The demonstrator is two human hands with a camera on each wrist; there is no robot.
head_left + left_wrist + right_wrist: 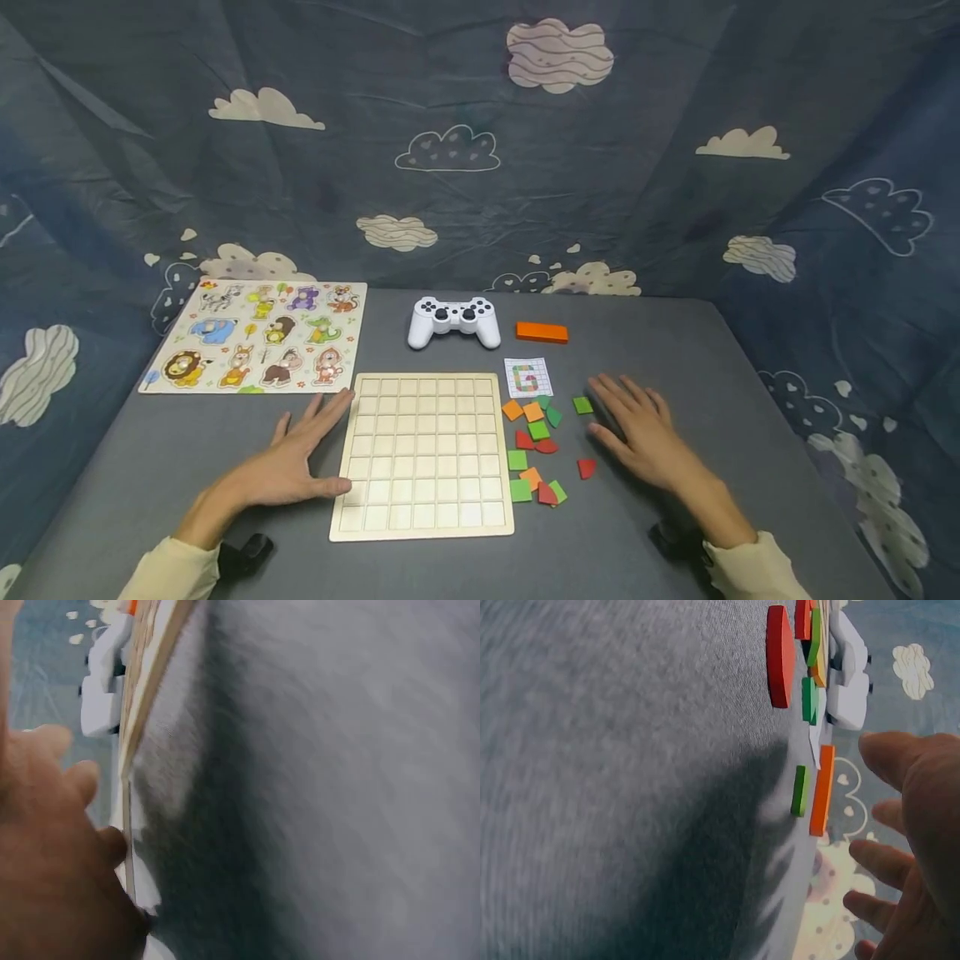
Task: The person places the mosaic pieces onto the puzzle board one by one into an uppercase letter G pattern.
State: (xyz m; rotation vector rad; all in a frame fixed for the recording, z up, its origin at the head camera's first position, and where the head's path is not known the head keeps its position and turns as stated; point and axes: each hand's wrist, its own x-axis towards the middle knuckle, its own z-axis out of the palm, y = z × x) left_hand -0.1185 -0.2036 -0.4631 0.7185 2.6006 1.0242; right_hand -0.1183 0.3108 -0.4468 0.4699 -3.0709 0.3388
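Observation:
A pale wooden grid board (425, 457) lies in the middle of the grey table. My left hand (288, 462) is at its left side with fingers spread, the thumb and a fingertip right at the board's edge. To the board's right is a loose group of flat orange, green and red tiles (538, 431). My right hand (647, 433) hovers with fingers spread to the right of them, near a green square tile (582, 405) and a red tile (587, 468); it holds nothing. A small card (528, 377) printed with a coloured G on a grid lies above the tiles.
At the back left lies an animal picture board (255, 337). Behind the grid board sits a white game controller (453, 322), with an orange block (542, 332) to its right. A dark cloth with clouds (450, 200) hangs along the table's back edge.

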